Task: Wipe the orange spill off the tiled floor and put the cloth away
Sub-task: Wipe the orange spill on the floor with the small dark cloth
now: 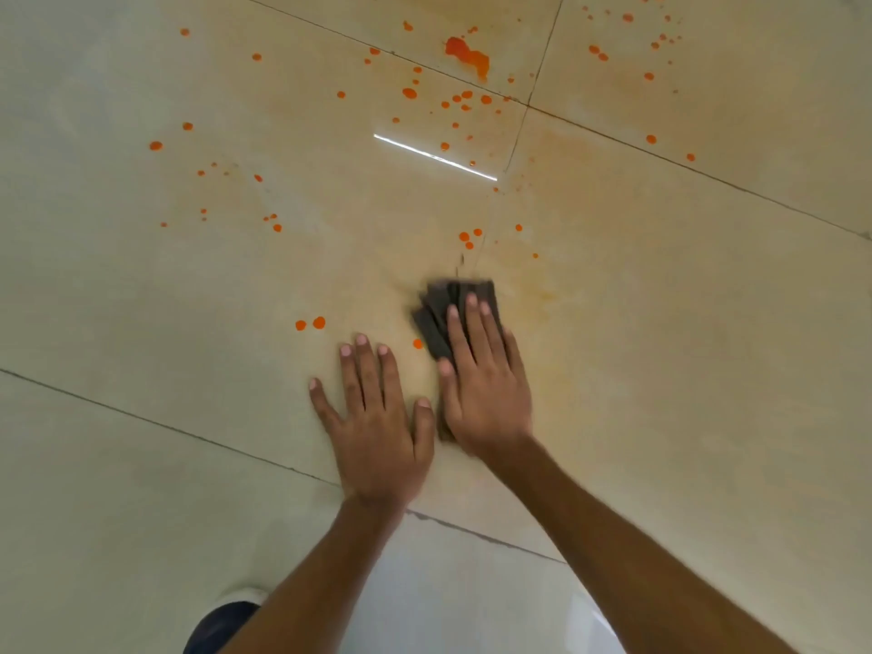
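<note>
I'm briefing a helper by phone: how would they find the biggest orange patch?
Start at the dark cloth under the right hand and look straight up the tiled floor. The largest orange blotch lies near the top edge, just above a grout line. It is a solid irregular smear; everything around it is small round drops.

A floor [660, 370] of large cream tiles is seen, polished and glossy, with a bright strip of light [436, 157] mirrored in its smooth glaze. Thin dark grout lines [165, 424] are set between the tiles, and they look matt. Wet, shiny orange liquid is scattered over the glaze as drops [409, 93] and one thicker blob [467, 56]. A faint dull orange film [542, 295] is smeared across one tile. A dark grey cloth [441, 318], folded and soft, with a matt woven look, is pressed flat on the tile.
</note>
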